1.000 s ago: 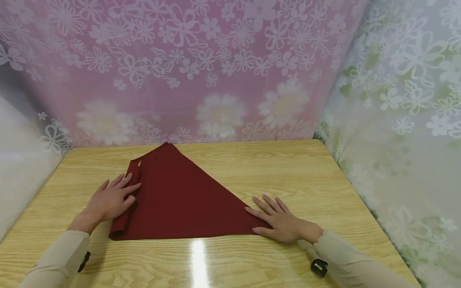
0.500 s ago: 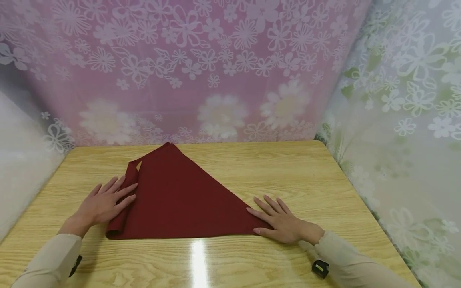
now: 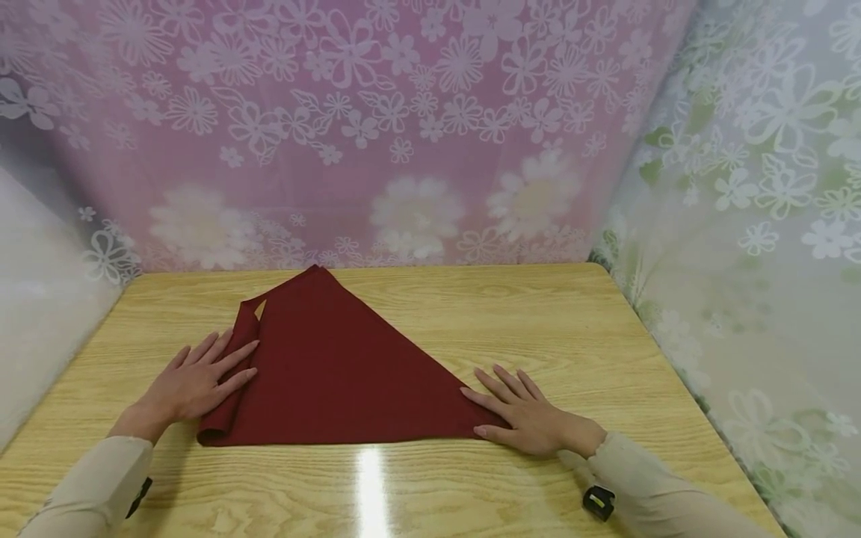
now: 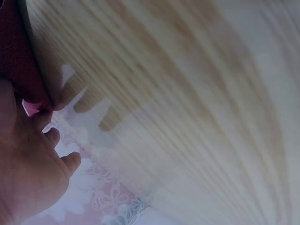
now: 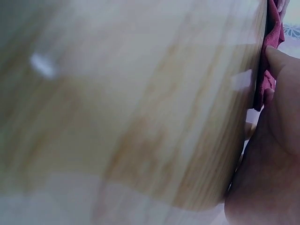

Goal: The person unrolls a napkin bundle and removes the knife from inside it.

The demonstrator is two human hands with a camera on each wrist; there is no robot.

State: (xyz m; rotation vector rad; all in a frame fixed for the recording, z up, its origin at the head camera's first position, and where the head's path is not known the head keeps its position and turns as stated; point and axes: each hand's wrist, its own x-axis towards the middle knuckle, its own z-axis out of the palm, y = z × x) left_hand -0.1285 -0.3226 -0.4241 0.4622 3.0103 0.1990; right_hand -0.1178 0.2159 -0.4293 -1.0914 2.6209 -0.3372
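A dark red cloth [image 3: 343, 366] lies folded into a rough triangle, its peak at the table's far edge. Along its left side the cloth is rolled into a loose tube, with a small gap showing wood near the top. My left hand [image 3: 191, 381] rests on that roll with fingers spread and straight. At the right corner my right hand [image 3: 531, 418] lies flat, thumb and index finger on the cloth, the other fingers over bare wood. In the left wrist view the cloth [image 4: 21, 56] shows at the fingers; the right wrist view has its edge [image 5: 272, 40] by the thumb.
The wood-grain table [image 3: 538, 321] has a bright light reflection near its front. A pink floral curtain [image 3: 430, 134] stands behind it, and a pale floral curtain [image 3: 760, 246] runs along the right side. Both wrists carry a small black device [image 3: 598, 502].
My left hand has shifted slightly left and toward me on the rolled edge, its fingers straighter. The roll's lower end has moved a little left. My right hand stays in place.
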